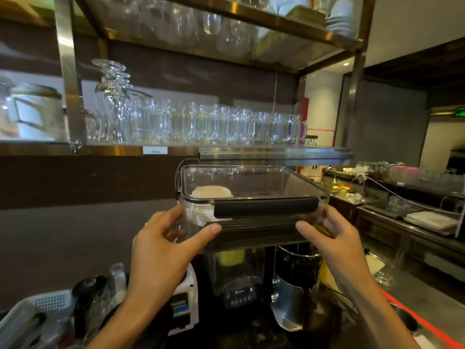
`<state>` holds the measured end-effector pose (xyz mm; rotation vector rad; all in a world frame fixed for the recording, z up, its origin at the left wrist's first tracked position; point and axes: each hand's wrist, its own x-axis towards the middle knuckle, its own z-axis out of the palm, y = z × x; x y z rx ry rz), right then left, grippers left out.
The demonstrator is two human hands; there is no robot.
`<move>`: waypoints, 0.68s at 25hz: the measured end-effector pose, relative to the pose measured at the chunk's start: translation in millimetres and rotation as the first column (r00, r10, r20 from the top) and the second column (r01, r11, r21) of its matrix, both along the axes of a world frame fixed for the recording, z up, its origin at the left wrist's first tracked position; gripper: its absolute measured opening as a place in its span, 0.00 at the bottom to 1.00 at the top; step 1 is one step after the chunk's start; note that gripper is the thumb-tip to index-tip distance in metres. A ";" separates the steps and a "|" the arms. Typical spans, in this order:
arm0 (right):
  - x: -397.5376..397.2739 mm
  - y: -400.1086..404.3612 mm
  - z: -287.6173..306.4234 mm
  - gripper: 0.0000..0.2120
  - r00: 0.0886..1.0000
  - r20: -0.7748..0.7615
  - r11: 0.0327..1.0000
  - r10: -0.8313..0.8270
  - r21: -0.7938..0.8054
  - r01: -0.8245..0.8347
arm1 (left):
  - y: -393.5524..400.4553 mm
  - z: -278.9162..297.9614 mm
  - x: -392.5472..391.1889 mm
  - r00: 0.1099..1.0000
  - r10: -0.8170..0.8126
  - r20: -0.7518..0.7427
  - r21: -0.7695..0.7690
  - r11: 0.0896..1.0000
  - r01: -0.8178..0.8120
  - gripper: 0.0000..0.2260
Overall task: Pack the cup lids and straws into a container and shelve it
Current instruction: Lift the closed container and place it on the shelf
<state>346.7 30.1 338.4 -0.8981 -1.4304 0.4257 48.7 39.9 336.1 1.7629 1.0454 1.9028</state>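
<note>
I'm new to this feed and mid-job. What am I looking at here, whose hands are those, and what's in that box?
There is no machine: a person wears one camera on the head, looking forward and down. Their left hand and right hand each have a grip on a side of a clear lidded container, held up in front of a shelf of glass mugs. A stack of white cup lids shows inside; straws I cannot make out. Below stand blenders on the counter.
</note>
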 end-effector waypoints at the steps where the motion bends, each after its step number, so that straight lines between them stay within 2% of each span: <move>1: 3.6 2.6 5.7 0.19 1.000 -0.005 1.000 0.006 0.008 -0.006 | 1.5 7.0 2.4 1.000 0.015 -0.012 0.014 1.000 -0.014 0.26; 10: 44.5 40.7 74.5 0.21 0.999 -0.045 0.996 0.013 0.093 -0.008 | 34.2 88.4 45.0 0.997 0.003 -0.079 0.177 0.984 0.011 0.18; 14: 68.3 74.7 101.6 0.26 0.999 -0.009 0.995 -0.049 0.082 0.050 | 60.6 118.0 69.9 0.990 -0.007 -0.141 0.166 0.986 0.030 0.14; 17: 89.5 101.0 117.8 0.22 0.997 0.030 0.993 -0.074 0.100 0.070 | 93.0 128.6 86.5 0.990 -0.033 -0.135 0.127 0.991 0.051 0.13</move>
